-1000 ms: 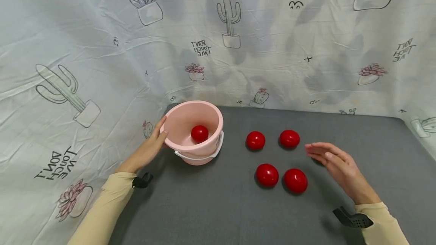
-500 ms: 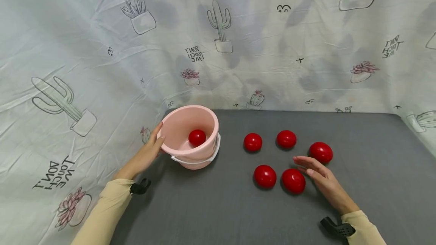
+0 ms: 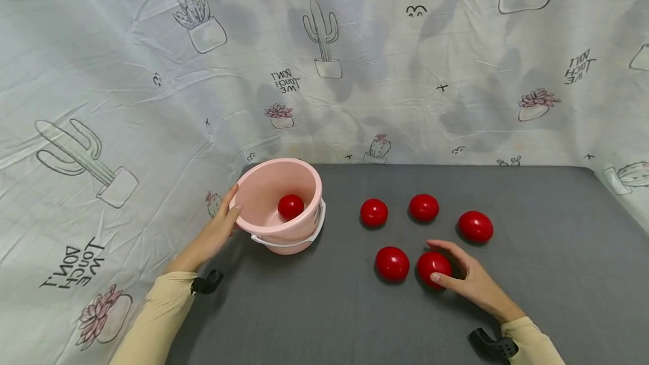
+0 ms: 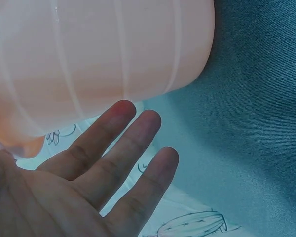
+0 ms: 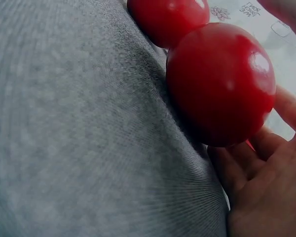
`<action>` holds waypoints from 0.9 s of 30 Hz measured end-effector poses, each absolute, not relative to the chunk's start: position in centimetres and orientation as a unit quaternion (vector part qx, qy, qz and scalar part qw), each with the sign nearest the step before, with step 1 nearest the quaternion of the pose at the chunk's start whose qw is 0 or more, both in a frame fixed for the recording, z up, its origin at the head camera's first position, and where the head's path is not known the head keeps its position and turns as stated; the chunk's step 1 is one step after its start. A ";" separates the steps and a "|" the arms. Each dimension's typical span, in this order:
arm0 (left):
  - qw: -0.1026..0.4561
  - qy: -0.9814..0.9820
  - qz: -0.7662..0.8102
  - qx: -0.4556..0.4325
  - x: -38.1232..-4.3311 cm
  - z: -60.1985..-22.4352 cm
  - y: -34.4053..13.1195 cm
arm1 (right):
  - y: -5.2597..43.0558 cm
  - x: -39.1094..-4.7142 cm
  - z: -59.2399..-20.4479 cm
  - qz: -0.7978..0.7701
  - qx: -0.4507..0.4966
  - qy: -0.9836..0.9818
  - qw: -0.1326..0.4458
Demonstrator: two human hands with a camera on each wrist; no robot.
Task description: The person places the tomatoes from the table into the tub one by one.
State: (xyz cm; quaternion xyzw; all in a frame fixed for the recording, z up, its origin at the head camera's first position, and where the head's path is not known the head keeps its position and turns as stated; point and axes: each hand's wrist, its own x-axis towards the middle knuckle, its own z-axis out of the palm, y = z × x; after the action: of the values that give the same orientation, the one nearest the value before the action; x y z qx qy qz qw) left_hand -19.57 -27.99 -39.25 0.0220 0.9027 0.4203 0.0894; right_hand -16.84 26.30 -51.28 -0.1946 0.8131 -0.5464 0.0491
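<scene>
From the head view, a pink bucket (image 3: 278,207) stands on the grey surface (image 3: 355,320), at its far left corner, and serves as the landmark here. 1 red ball (image 3: 290,206) lies inside the bucket, on its bottom. The left hand (image 3: 215,232) rests against the bucket's left outer wall with fingers straight, the thumb up near the rim; it grips nothing. To the right of the bucket lie 5 more red balls on the surface: the nearest ball (image 3: 374,212) just right of the bucket, a second ball (image 3: 423,207) further right, a third ball (image 3: 475,226) furthest right, and 2 closer to the person, a front-left ball (image 3: 392,263) and the held ball (image 3: 433,267) just beside it. The right hand (image 3: 463,277) curls round that held ball from its right side, thumb at the front and fingers over the far side, with the ball sitting on the surface. A cactus-print cloth (image 3: 152,83) hangs behind and to the left of the bucket.

From the left wrist view, the bucket's pale pink wall (image 4: 103,54) fills the top, and the left hand's fingers (image 4: 126,148) lie straight and slightly spread beside its base, the fingertips close to the wall; contact there is not clear.

From the right wrist view, the held ball (image 5: 221,84) sits on the grey surface, cupped by the right hand's fingers (image 5: 246,163) beneath and behind it, with another red ball (image 5: 167,17) touching or just beside it further off.
</scene>
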 end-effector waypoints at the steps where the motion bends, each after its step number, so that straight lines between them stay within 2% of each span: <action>1: 0.090 0.902 0.422 0.021 -19.6 -39.3 -28.0 | 26.3 -16.8 -51.3 -0.542 -0.193 0.816 0.051; 21: 0.088 0.903 0.419 0.022 -19.6 -39.2 -27.9 | 26.0 -16.6 -51.2 -0.523 -0.166 0.828 0.119; 27: 0.085 0.903 0.420 0.025 -19.6 -39.3 -28.0 | 25.7 -16.6 -51.2 -0.513 -0.163 0.834 0.119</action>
State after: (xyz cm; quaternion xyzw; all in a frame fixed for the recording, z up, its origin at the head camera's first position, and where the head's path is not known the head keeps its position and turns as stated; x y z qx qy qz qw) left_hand -19.59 -27.95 -39.27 0.0253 0.9031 0.4201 0.0853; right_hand -16.63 25.74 -51.18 -0.1627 0.8342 -0.5132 0.1193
